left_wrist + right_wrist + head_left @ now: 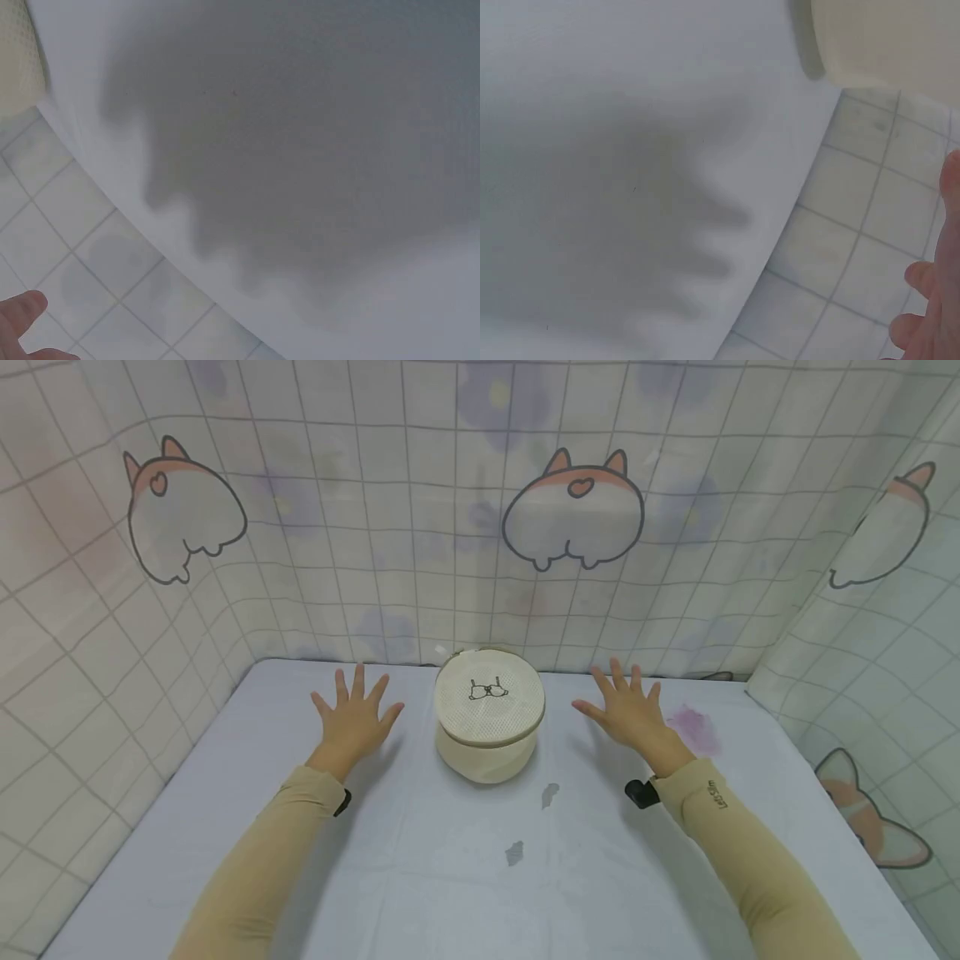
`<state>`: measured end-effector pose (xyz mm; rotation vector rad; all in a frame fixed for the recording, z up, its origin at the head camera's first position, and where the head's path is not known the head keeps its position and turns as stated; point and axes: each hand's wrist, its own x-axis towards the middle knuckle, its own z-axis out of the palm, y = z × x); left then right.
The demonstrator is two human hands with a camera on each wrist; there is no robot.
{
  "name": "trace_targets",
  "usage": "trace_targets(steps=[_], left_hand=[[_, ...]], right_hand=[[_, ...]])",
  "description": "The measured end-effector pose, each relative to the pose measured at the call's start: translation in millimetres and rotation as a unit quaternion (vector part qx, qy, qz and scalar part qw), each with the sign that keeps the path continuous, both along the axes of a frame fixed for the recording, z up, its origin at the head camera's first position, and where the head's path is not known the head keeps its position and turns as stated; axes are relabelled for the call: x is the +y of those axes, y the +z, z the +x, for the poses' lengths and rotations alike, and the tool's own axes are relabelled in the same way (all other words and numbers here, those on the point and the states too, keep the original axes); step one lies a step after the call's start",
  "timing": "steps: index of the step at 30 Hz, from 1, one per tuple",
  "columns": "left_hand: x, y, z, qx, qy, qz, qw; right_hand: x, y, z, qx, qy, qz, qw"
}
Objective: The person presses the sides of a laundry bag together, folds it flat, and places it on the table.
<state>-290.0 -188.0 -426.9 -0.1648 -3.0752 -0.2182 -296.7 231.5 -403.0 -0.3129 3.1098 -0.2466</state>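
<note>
A round cream mesh laundry bag (489, 714) with a zip round its lid stands near the back of the white table. A small bra drawing marks its top. To its left, my left hand (352, 720) is held with fingers spread and nothing in it. My right hand (628, 712) is likewise spread and bare, to the right of the bag. Neither hand touches the bag. Both cast shadows on the cloth. Part of the bag (19, 56) shows at the upper left of the left wrist view, and its side (892, 45) at the upper right of the right wrist view.
A tiled-pattern curtain (450, 593) with corgi prints encloses the table's back and sides. The white tabletop (435, 877) bears a pink stain (693, 728) at right and two grey patches, one of them (514, 853) near the middle. Dark bands sit at both wrists.
</note>
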Motion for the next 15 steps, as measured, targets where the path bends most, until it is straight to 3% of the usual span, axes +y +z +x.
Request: trace_targets(steps=[7, 15], left_hand=[[0.6, -0.7, -1.9, 0.015, -0.007, 0.009, 0.9998], [11.2, 7.0, 1.2, 0.031, -0.021, 0.015, 0.9992]], right_hand=[[-5.7, 5.2, 5.4, 0.001, 0.014, -0.004, 1.000], [-15.1, 4.4, 10.3, 0.028, 0.039, -0.004, 0.999]])
